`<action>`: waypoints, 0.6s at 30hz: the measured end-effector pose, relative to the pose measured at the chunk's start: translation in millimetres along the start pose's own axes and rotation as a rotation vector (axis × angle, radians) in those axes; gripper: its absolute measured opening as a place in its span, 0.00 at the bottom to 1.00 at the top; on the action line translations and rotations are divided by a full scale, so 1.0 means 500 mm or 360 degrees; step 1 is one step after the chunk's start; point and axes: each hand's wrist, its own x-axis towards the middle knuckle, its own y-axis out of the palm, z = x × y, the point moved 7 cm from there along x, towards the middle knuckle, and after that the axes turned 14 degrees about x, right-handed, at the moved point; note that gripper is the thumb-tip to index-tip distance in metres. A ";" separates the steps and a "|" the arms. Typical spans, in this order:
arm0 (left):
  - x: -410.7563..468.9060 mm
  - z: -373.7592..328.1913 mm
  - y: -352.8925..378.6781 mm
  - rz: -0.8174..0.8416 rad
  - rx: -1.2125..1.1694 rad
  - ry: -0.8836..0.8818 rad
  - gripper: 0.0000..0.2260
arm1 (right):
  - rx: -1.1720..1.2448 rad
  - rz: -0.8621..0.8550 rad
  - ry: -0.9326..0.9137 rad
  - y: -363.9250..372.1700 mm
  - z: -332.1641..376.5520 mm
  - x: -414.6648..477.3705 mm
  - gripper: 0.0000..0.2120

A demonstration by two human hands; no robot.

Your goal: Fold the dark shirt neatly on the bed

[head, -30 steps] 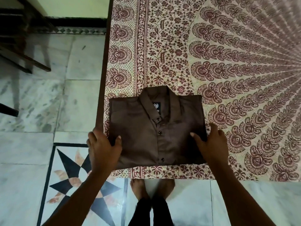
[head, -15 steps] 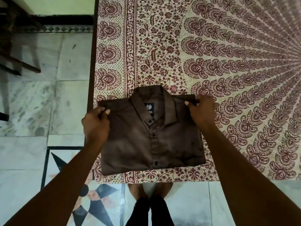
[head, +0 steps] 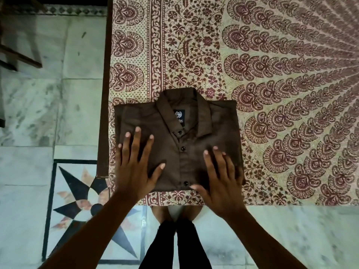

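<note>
I see the shirt (head: pixel 194 144) folded into a rectangle, buttoned, collar (head: pixel 178 101) on the far side, lying flat on the bed (head: pixel 194 45) at its near left corner. Left hand (head: pixel 136 167) flat on the shirt's left half, fingers straight and spread, gripping nothing. Right hand (head: pixel 221 181) flat on the lower right part, fingers straight, thumb by the near edge, gripping nothing. Marble floor (head: pixel 38 113) to the left
</note>
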 end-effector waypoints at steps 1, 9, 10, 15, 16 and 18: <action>-0.001 0.002 0.011 0.0023 0.0017 -0.0016 0.38 | -0.0050 0.0068 -0.0047 0.017 -0.012 -0.011 0.44; -0.006 0.001 -0.013 0.0156 -0.0180 -0.0106 0.35 | 0.0128 -0.0094 0.0543 -0.044 -0.110 0.010 0.38; -0.010 -0.002 -0.067 0.0141 -0.0302 -0.0129 0.34 | 0.0296 -0.0165 0.0580 -0.095 -0.093 0.002 0.37; -0.042 -0.038 -0.281 0.0150 -0.0975 -0.0323 0.32 | 0.0926 -0.0473 0.0461 -0.283 0.028 -0.015 0.32; -0.056 -0.049 -0.352 0.0075 -0.1065 -0.0298 0.31 | 0.1002 -0.0568 0.0434 -0.344 0.062 -0.037 0.29; -0.091 -0.071 -0.477 -0.0035 -0.1242 -0.0263 0.27 | 0.1166 -0.0755 0.0369 -0.443 0.128 -0.086 0.25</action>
